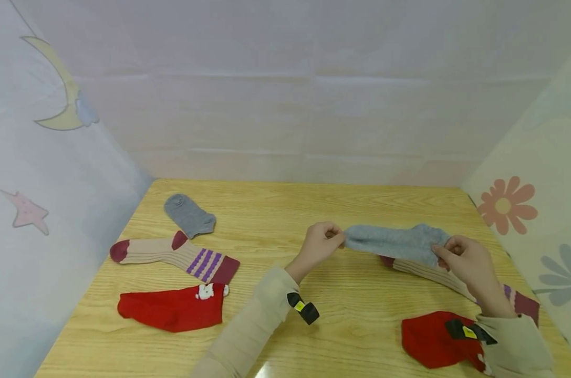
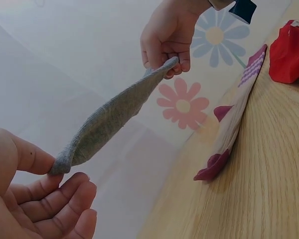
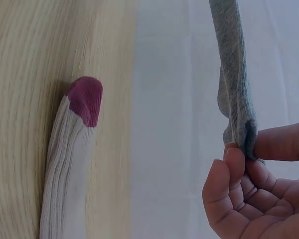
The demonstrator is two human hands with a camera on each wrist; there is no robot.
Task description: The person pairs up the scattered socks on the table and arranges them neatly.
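A light grey ankle sock (image 1: 389,242) is stretched out in the air between both hands, above the right side of the table. The left hand (image 1: 319,243) pinches one end of it between thumb and forefinger, as the left wrist view also shows. At the other end, the right hand (image 1: 469,262) pinches the opening; in the right wrist view its thumb and fingers meet on the grey edge (image 3: 249,134). Below the right hand lies a beige sock with maroon toe and purple stripes (image 1: 432,274), partly hidden by the hand and grey sock.
On the table's left lie another grey sock (image 1: 189,215), another striped beige sock (image 1: 159,251) and a red sock (image 1: 176,307) with a white figure. A second red sock (image 1: 427,338) lies at front right, partly under the right sleeve. Fabric walls (image 1: 285,105) bound the wooden table (image 1: 285,205).
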